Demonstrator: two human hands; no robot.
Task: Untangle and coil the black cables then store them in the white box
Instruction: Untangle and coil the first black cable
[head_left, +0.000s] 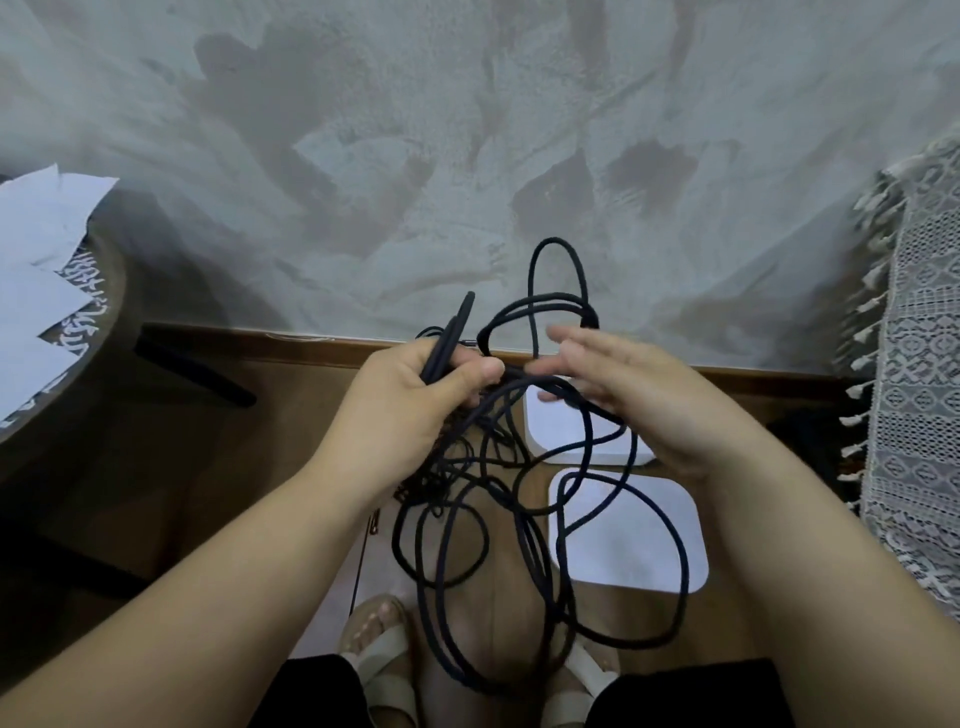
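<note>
- The wooden floor (208, 467) carries everything. At its far edge, against the skirting below the grey wall (467, 130), lie two white square pieces. I take the nearer one for the white box (639, 545) and the farther one (566, 434) for its lid, though I cannot tell for certain.
- The black cables (436, 478) hang in the air as one loose tangle, from my hands down to my sandalled feet, directly over the white pieces.
- They look light, limp and springy. The loops should slide freely but snag at crossings, so I judge it best to pull one free end out and not tug at the middle.
- My left hand (410, 395) is curled tightly round a bunch of strands, with the stiff cable ends (462, 327) sticking up past the thumb.
- My right hand (639, 395) is flat with straight fingers, its tips at the strands and gripping nothing.
- I can read no brand, label or writing.
</note>
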